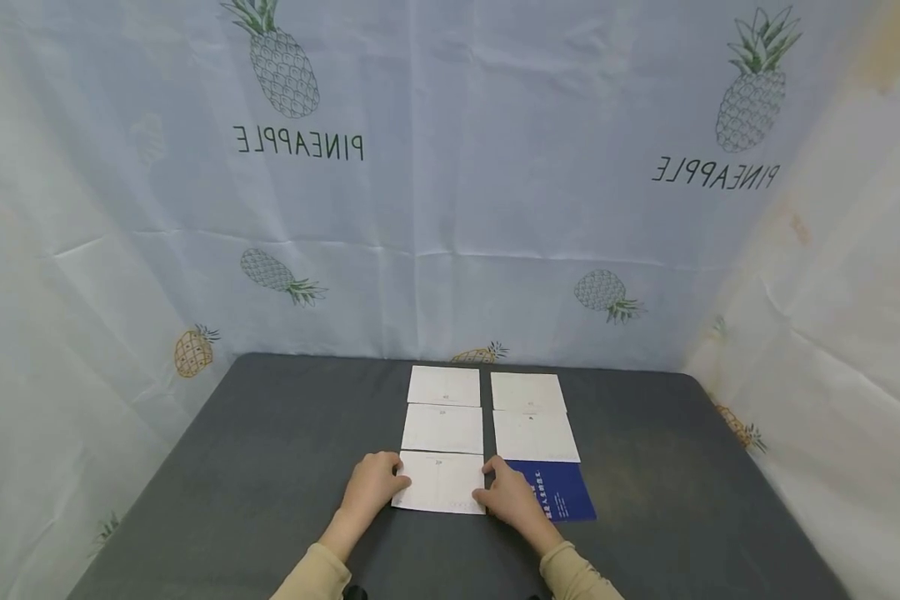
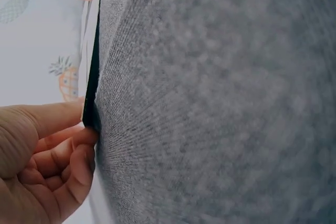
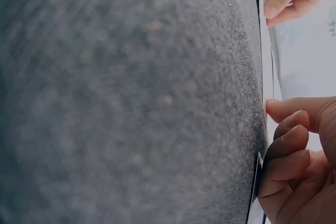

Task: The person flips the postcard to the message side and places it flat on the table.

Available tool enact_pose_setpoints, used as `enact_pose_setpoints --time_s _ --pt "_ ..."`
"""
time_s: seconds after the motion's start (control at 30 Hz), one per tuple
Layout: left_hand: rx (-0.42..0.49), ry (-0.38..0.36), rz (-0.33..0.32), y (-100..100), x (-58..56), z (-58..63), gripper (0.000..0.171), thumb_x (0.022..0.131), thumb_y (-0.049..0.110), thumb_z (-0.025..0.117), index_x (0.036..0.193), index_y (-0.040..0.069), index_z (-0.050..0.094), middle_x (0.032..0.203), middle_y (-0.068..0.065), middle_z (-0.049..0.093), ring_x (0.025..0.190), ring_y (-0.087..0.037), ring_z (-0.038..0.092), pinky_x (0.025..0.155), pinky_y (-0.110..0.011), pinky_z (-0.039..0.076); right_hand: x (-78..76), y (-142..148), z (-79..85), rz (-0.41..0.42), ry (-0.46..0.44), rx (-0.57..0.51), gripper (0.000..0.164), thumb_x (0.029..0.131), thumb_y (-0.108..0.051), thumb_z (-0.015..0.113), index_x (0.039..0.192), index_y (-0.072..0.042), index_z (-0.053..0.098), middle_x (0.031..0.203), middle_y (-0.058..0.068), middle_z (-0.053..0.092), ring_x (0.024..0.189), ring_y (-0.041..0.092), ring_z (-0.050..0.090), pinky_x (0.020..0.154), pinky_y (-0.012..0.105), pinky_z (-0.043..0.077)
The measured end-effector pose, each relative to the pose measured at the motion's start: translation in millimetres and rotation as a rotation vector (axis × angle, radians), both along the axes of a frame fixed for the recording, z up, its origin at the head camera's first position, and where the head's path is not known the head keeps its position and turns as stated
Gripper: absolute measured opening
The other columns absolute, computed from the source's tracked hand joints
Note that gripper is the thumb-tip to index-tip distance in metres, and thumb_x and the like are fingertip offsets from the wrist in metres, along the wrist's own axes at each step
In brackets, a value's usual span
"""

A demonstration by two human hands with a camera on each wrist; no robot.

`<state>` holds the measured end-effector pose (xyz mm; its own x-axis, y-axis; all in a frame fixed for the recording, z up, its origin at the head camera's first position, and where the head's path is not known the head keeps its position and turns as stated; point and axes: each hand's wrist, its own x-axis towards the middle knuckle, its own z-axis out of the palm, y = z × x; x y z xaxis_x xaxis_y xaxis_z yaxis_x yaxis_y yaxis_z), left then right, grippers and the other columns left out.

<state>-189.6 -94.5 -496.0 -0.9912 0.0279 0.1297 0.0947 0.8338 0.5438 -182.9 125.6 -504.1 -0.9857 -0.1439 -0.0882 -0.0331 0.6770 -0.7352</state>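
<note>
A white postcard-like card [image 1: 441, 482] with small print lies nearest me in the left column. My left hand [image 1: 371, 485] pinches its left edge, thumb on top and curled fingers at the edge. In the left wrist view the card's dark underside [image 2: 92, 77] shows, with that edge slightly off the table. My right hand [image 1: 513, 497] holds the opposite edge, its thumb [image 3: 283, 108] on the white face and its other fingers curled. Part of a dark blue card [image 1: 562, 492] with white writing is hidden beneath the right hand.
Beyond the held card lie two white cards, a middle one [image 1: 442, 428] and a far one [image 1: 444, 385]. The right column has white cards too, one [image 1: 536, 436] above the blue card and another [image 1: 528, 391] behind. A pineapple-print curtain [image 1: 450, 167] surrounds the dark table [image 1: 292, 450].
</note>
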Motion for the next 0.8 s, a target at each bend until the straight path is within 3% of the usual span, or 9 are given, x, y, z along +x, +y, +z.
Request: enact_pose_setpoints --time_s 0.37,0.43,0.6,0.8 --pt "-0.055 -0.019 -0.01 3 -8.5 9.7 0.028 0.067 0.002 0.069 0.051 0.01 0.048 0.051 0.005 0.031 0.048 -0.009 0.026 0.044 -0.022 0.02 -2.4 -2 -0.4 -0.021 0.021 0.043 0.038 0.074 -0.008 0.066 0.108 0.004 0.052 0.056 -0.001 0.048 0.046 0.011 0.041 0.044 0.025 0.032" --pt "-0.073 -0.019 -0.011 3 -10.9 12.8 0.026 0.067 0.003 0.069 0.052 0.009 0.049 0.051 0.004 0.035 0.048 -0.01 0.029 0.044 -0.023 0.021 -2.9 -3 0.4 -0.035 0.024 0.039 0.04 0.075 -0.009 0.065 0.11 0.004 0.052 0.056 -0.001 0.047 0.046 0.01 0.04 0.044 0.025 0.032" --pt "-0.09 0.003 -0.02 10 -13.8 21.9 0.01 0.072 0.01 0.073 0.071 0.003 0.066 0.066 -0.007 0.064 0.052 -0.012 0.046 0.048 -0.026 0.037 -4.0 1 10.9 -0.067 0.047 0.015 0.045 0.081 -0.019 0.065 0.118 0.004 0.051 0.056 -0.003 0.044 0.045 0.009 0.035 0.043 0.023 0.029" --pt "-0.037 0.037 -0.07 29 -12.5 30.1 0.02 0.074 0.016 0.074 0.084 -0.001 0.069 0.069 -0.01 0.069 0.051 -0.01 0.049 0.048 -0.025 0.041 -3.1 18 35.4 -0.085 0.06 -0.083 0.045 0.085 -0.023 0.065 0.121 0.001 0.053 0.057 -0.001 0.046 0.046 0.01 0.036 0.043 0.023 0.03"
